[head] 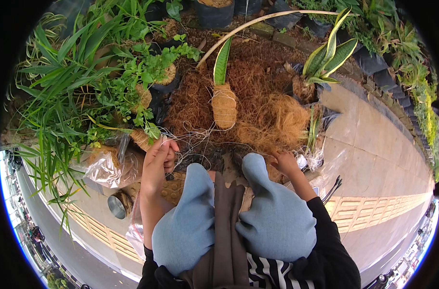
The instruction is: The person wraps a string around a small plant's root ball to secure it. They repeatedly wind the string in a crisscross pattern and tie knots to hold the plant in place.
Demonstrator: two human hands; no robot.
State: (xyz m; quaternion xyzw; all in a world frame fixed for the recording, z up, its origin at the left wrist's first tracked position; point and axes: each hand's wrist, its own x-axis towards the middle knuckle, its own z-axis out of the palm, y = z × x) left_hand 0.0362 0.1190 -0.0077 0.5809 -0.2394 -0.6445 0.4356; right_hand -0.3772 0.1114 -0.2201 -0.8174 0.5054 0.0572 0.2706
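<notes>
White string point(194, 139) lies in a loose tangle before me, and my left hand point(160, 155) is shut on part of it. Just beyond stands a coconut-fibre bundle point(224, 108) with string wound round it. A single yellow-edged snake plant leaf point(223, 61) rises from its top. My right hand point(287, 163) is low beside my knee, at the near edge of the loose coconut fibre point(286, 115). A thin strand runs towards its fingertips, but whether they grip it is unclear. Right of this hand sits a heap of white string point(315, 159).
Leafy green plants point(143, 79) crowd the left, with a clear plastic bag point(112, 168) and a tin can point(117, 206) below. A larger snake plant point(329, 54) stands at the back right. A long curved stalk point(262, 18) arches overhead. Paved sidewalk point(371, 133) extends right.
</notes>
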